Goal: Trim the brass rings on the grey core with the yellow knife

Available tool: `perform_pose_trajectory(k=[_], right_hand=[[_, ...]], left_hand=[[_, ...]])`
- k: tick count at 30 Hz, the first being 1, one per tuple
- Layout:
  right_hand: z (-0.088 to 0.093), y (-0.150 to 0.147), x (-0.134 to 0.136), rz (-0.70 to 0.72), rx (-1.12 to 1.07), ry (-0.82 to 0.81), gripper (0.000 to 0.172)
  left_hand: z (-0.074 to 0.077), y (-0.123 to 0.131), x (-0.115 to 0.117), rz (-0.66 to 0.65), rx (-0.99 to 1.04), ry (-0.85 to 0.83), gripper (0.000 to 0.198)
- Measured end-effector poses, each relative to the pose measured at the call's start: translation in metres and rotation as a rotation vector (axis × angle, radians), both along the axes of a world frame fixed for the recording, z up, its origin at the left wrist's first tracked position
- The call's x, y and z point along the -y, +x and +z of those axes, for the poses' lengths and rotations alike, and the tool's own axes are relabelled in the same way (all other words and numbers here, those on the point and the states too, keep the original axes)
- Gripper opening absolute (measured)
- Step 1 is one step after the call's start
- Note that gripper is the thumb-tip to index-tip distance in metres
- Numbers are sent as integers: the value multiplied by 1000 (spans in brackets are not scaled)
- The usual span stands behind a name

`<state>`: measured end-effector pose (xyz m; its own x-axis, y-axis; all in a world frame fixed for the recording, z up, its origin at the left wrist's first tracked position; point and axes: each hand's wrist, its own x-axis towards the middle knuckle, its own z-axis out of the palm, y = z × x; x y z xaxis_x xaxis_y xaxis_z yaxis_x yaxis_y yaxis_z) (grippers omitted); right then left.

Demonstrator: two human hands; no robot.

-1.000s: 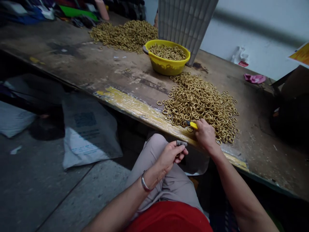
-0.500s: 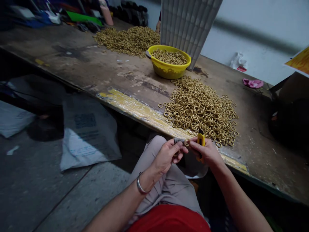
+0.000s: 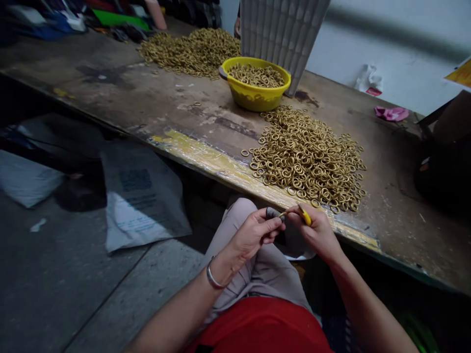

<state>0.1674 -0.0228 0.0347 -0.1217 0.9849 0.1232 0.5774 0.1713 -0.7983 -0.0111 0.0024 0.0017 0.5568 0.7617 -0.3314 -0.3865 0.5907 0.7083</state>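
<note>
My left hand (image 3: pixel 260 228), its index finger wrapped in grey tape, pinches a small brass-coloured ring (image 3: pixel 282 214) between thumb and finger. My right hand (image 3: pixel 317 230) is closed around a yellow utility knife (image 3: pixel 305 215), its fingertips meeting the far side of the ring. The blade cannot be made out at this angle. Both hands are over my lap at the table's front edge. Just beyond them lies a heap of the same rings (image 3: pixel 312 157) on the worn wooden table (image 3: pixel 154 103).
A yellow basin (image 3: pixel 257 100) full of rings stands behind the heap, against an upright grey ribbed panel (image 3: pixel 279 34). Farther left lies another ring pile (image 3: pixel 191 51), near a person's hand (image 3: pixel 237 28). A white sack (image 3: pixel 147 206) rests on the floor. A pink cloth (image 3: pixel 391 113) lies at right.
The knife has tilted in my right hand, and its dark blade no longer shows. The ring between my hands has turned nearly edge-on. The view has shifted slightly.
</note>
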Motion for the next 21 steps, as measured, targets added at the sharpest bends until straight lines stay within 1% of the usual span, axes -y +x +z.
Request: perform_pose_trajectory(k=[3,7,11,14,16,18,20,21], right_hand=[[-5,1,12,3,248,60,17],[-9,1,23,-21,495,36,26],[-8,-3,23,-49,654,-26,26],[-5,-9,20,-66,771,-92,24],[-3,-11,14,-69,838,-148,22],[-4,-11,6,-87,908,-190,22],[-5,-6,-5,-151,992,-226,22],[-6,-3,-10,-195,1028,-242,22]], left_hand=[[1,2,4,43,1,4,41],[0,6,7,71,-3,47,40],[-8,8,10,82,-42,159,34],[-13,7,9,42,-115,280,27],[-11,4,8,35,-187,357,21],[-4,1,9,63,-257,433,15],[5,-3,13,66,-296,527,12],[9,-4,16,44,-296,570,11]])
